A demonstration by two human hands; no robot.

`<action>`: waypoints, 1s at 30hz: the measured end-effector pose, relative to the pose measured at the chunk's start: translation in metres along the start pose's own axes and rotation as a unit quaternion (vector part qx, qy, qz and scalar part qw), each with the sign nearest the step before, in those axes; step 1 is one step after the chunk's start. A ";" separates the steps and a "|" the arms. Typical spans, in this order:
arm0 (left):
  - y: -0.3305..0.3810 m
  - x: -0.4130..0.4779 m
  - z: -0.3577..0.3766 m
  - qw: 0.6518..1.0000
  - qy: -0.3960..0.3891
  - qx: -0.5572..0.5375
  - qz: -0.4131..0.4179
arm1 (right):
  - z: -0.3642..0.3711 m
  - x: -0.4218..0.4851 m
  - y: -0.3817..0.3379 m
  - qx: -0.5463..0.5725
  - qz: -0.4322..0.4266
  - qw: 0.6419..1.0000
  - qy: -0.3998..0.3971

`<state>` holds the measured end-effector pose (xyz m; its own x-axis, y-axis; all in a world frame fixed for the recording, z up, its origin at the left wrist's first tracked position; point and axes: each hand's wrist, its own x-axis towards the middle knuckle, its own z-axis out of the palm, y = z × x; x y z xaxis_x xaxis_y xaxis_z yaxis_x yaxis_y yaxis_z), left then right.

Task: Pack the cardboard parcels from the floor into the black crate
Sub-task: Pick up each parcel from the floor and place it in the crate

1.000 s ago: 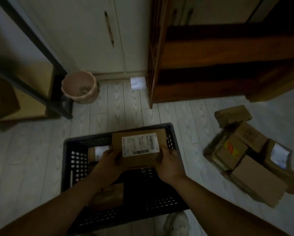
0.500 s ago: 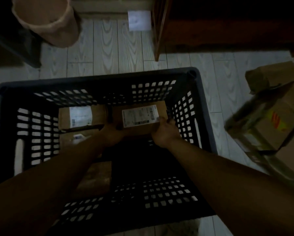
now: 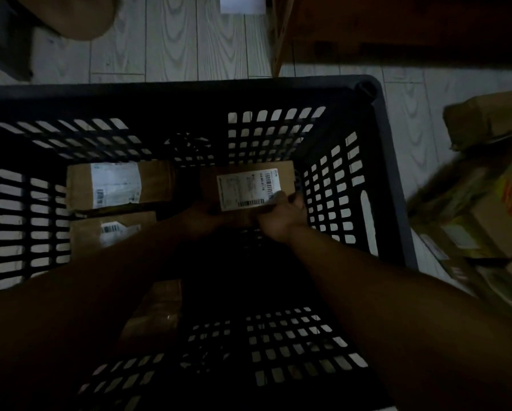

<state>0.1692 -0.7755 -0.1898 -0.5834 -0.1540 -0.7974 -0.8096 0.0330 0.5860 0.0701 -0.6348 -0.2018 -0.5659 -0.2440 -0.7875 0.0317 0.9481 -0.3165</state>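
Observation:
The black crate fills most of the view, its slotted walls all round. Deep inside, at the far right corner, a cardboard parcel with a white barcode label lies flat. My left hand grips its near left edge and my right hand grips its near right corner, thumb on the label. Two more labelled parcels lie in the crate's left half, one at the back and one nearer. A dim brown parcel shows between my forearms.
A heap of cardboard parcels lies on the pale plank floor right of the crate. A dark wooden cabinet stands at the far right, a pinkish bin at the far left, a white paper between them.
Both hands have lowered the labelled parcel from above the crate's rim down into its far right corner. The view has tipped down and closed in on the crate.

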 end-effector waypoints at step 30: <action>0.333 -0.622 -0.007 0.927 0.138 0.334 0.101 | -0.366 -0.631 -0.071 -0.137 -0.180 0.963 0.145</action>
<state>0.2626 -0.6752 0.5023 -0.7635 -0.3211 -0.5604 -0.5983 0.6784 0.4264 0.1232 -0.4733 0.5113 -0.7069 -0.5368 -0.4605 -0.4051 0.8410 -0.3585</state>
